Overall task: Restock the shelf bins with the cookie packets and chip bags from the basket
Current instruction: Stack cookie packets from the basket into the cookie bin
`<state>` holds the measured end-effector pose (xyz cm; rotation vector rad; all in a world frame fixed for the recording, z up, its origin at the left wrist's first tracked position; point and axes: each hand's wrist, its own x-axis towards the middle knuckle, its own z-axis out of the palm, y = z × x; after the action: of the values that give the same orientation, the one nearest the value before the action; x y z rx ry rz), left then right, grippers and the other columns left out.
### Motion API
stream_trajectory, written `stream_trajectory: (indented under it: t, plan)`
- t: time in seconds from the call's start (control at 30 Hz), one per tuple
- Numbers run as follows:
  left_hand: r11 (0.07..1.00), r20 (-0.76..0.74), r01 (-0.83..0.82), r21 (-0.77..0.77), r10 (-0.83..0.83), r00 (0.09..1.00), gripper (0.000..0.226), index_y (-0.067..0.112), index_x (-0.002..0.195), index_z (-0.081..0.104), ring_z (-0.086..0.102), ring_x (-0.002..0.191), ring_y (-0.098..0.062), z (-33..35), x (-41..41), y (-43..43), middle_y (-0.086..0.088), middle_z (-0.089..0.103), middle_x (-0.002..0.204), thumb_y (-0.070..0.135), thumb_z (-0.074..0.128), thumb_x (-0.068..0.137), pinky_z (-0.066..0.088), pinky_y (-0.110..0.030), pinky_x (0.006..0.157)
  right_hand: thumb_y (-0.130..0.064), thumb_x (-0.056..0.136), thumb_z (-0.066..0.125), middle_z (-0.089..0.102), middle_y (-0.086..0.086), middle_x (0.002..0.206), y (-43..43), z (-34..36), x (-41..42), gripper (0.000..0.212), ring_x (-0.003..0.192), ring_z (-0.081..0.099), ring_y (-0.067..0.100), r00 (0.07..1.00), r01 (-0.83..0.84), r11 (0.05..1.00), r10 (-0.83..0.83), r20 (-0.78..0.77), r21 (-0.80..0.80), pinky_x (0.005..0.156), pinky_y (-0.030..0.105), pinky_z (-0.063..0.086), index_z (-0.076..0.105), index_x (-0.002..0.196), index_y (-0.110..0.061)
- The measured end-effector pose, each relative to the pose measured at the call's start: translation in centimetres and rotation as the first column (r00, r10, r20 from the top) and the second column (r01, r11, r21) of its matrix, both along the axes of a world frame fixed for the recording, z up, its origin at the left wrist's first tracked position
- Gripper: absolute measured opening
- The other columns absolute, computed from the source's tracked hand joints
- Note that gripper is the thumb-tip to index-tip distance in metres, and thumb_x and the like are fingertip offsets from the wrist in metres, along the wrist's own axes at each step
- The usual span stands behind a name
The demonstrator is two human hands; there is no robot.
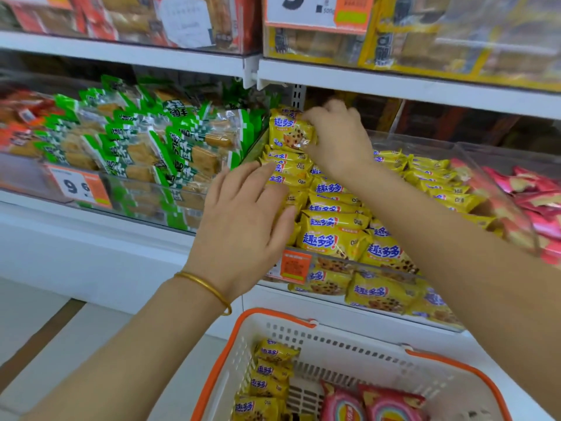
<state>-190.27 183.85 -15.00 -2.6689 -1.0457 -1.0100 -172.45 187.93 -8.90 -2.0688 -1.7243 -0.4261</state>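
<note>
at bin wall (256, 148), hands (243, 220) (337, 138) apparently crowd packets (334, 241)

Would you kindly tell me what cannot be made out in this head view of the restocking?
Head view:
- Basket: the bottom edge cuts off its near part, so its contents cannot be counted.
- Right hand: blurred; which fingers pinch the cookie packet it holds is unclear.
- Price tag: blurred; only a 9 reads clearly.
- Left hand: hides whatever lies under its palm.
</note>
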Motion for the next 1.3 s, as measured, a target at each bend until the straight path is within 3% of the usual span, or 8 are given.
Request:
stream_trajectory:
  t: [0.3,0.47,0.6,0.77,0.9,1.1,1.2,1.3]
  plan:
    - [0.984,-0.203,0.158,0.077,-0.14,0.969,0.025,0.011,0.09,0.067,0.056,0.092,-0.032,-2.2,-3.2,-6.7,-0.005,0.065,0.102,0.024,0.046,0.085,0.037,-0.04,0.07,-0.01,0.084,0.059,0.052,-0.013,0.082,-17.2,-6.2,-4.7,0.016,0.073,0.046,0.002,0.861,-0.332,0.936,0.352,-0.366,0.119,0.068,0.014,0.037,0.067,0.094,-0.021]
    - [0.982,-0.545,0.125,-0.144,-0.184,0.818,0.035,0.014,0.079,0.069,0.061,0.085,-0.029,-8.1,-5.0,-6.9,-0.003,0.068,0.09,0.028,0.038,0.077,0.048,-0.038,0.064,-0.008,0.093,0.049,0.062,0.004,0.108,-16.7,-20.5,-4.1,0.021,0.098,0.058,0.02,0.878,-0.309,0.807,0.038,-0.478,-0.503,0.084,0.032,0.047,0.063,0.108,-0.014]
    - [0.966,-0.641,0.112,-0.234,-0.24,0.729,0.041,0.015,0.074,0.07,0.064,0.08,-0.028,-9.9,-5.3,-5.9,-0.002,0.068,0.081,0.031,0.032,0.078,0.053,-0.036,0.058,-0.006,0.091,0.048,0.056,0.009,0.12,-15.4,-31.9,-4.3,0.026,0.109,0.054,0.025,0.866,-0.328,0.64,-0.089,-0.491,-0.695,0.086,0.035,0.046,0.055,0.117,-0.008]
    - [0.951,-0.641,0.131,-0.28,-0.287,0.712,0.041,0.016,0.073,0.07,0.063,0.078,-0.026,-10.1,-4.8,-4.8,-0.001,0.067,0.077,0.031,0.032,0.076,0.054,-0.038,0.056,-0.006,0.093,0.048,0.038,0.013,0.139,-14.0,-37.8,-6.7,0.044,0.126,0.042,0.03,0.843,-0.02,0.814,-0.299,-0.447,-0.58,0.1,0.042,0.044,0.037,0.136,-0.008]
    - [0.943,-0.646,0.082,-0.322,-0.282,0.71,0.043,0.017,0.084,0.069,0.06,0.089,-0.025,-10.0,-4.4,-4.2,0.0,0.066,0.087,0.034,0.03,0.082,0.054,-0.039,0.067,-0.008,0.094,0.049,0.03,0.013,0.148,-12.3,-38.7,-7.1,0.053,0.133,0.034,0.031,0.885,-0.033,0.813,-0.247,-0.396,-0.581,0.105,0.041,0.037,0.029,0.143,-0.011]
    - [0.955,-0.759,0.01,-0.297,-0.242,0.605,0.034,0.023,0.123,0.052,0.038,0.12,-0.017,-10.2,-3.2,-3.8,0.005,0.049,0.126,0.034,0.03,0.098,0.038,-0.033,0.098,-0.02,0.092,0.058,0.047,0.011,0.126,-11.1,-37.3,-7.1,0.031,0.11,0.049,0.026,0.974,0.051,0.761,-0.182,-0.137,-0.647,0.075,0.036,0.053,0.055,0.121,-0.011]
    - [0.947,-0.777,-0.025,-0.321,-0.248,0.578,0.034,0.023,0.128,0.047,0.04,0.121,-0.017,-10.1,-3.0,-3.6,0.005,0.048,0.129,0.034,0.033,0.099,0.039,-0.032,0.098,-0.036,0.093,0.054,0.05,0.007,0.122,-12.1,-34.7,-5.7,0.035,0.116,0.045,0.025,0.965,-0.122,0.822,-0.033,-0.261,-0.556,0.092,0.04,0.046,0.058,0.12,-0.013]
    - [0.901,-0.735,-0.099,-0.423,-0.277,0.619,0.039,0.021,0.135,0.041,0.043,0.122,-0.019,-9.5,-2.3,-3.6,0.0,0.048,0.133,0.033,0.042,0.098,0.042,-0.036,0.098,-0.029,0.094,0.054,0.056,0.012,0.091,-13.9,-29.1,-4.2,0.028,0.082,0.049,0.021,0.761,-0.387,0.816,0.021,-0.648,-0.429,0.076,0.037,0.041,0.06,0.094,-0.001]
